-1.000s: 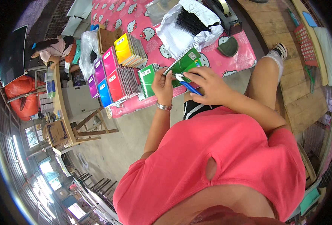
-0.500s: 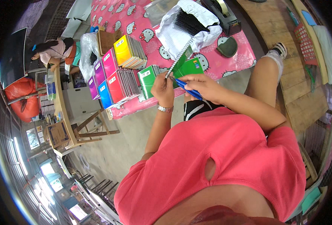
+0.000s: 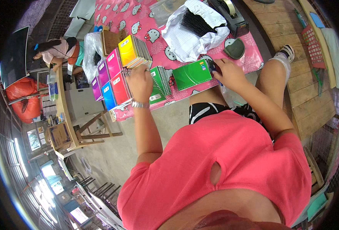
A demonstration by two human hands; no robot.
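Observation:
My left hand [image 3: 140, 83], its fingers curled, is between the red notebooks [image 3: 120, 89] and the green spiral notebook stack [image 3: 161, 82], touching or just over the stack's left side. The fingertips are hidden, so whether they grip a notebook does not show. My right hand [image 3: 229, 74] is closed round pliers [image 3: 214, 71] with blue handles, mostly covered by the fingers. The pliers are at the right end of a single green notebook [image 3: 192, 74] lying flat near the table edge.
Stacks of yellow [image 3: 133, 51], pink [image 3: 113, 63], purple [image 3: 102, 72] and blue notebooks [image 3: 108, 96] stand at left on the pink patterned tablecloth [image 3: 250, 53]. Behind lie black coils [image 3: 196, 23] on white paper, a tape dispenser [image 3: 234, 23] and a dark green pouch [image 3: 234, 48]. Another person [image 3: 56, 51] is far left.
The spiral notebook held edge-on has left the space between my hands. My left hand has moved left to the stacks; my right hand has moved right with the pliers.

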